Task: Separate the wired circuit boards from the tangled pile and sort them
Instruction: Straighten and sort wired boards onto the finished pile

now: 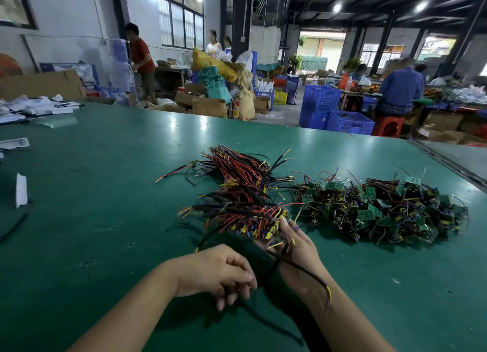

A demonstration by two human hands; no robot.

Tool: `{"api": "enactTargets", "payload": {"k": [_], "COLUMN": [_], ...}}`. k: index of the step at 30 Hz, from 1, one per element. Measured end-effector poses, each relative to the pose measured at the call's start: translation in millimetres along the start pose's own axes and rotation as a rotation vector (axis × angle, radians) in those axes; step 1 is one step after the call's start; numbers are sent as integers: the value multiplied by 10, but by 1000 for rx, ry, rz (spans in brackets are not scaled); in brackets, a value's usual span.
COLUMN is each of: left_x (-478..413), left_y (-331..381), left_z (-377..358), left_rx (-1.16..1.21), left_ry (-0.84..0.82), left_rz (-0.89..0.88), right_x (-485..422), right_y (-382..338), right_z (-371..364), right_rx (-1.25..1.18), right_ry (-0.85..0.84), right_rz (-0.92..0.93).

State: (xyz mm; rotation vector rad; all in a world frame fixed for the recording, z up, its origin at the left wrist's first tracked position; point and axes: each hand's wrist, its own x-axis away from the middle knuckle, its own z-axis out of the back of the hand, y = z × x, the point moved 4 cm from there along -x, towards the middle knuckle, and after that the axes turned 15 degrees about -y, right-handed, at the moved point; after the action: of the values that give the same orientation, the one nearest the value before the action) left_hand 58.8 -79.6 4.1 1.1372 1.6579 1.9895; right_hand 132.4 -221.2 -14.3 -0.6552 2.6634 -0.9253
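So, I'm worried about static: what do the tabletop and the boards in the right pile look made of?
Tabletop: smooth green sheet, perhaps rubber or vinyl, semi-gloss; it mirrors the ceiling lights. Boards: flat rigid green plates with straight edges, likely fibreglass laminate; finish too small to tell.

— What is laid at the middle of the worktop (105, 167)?
— A bundle of wired boards (245, 190); the tangled pile (382, 209) is set just right of it.
— And lower in the frame?
— The right hand (297, 251) is placed at the bundle's near end, the left hand (218, 272) to its left. At the upper left papers (34, 109) are spread; crates (340, 114) are stacked behind the worktop's far edge.
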Motion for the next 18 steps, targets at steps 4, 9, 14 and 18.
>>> {"api": "enactTargets", "payload": {"k": [4,9,14,18], "left_x": [-63,-19,29,26], "left_y": [-94,-91,-72,-98], "left_z": [117,364,468,507], "left_rx": [466,721,940,958], "left_ry": [278,587,414,453], "left_rz": [-64,-254,-621,-687], "right_x": [17,38,95,114], "right_y": [-71,-80,8,92], "right_z": [-97,-201,-317,-366], "right_rx": [-90,-115,-76,-27], "right_ry": [-25,-127,-225,-269], "right_rz": [77,122,66,-71]}}
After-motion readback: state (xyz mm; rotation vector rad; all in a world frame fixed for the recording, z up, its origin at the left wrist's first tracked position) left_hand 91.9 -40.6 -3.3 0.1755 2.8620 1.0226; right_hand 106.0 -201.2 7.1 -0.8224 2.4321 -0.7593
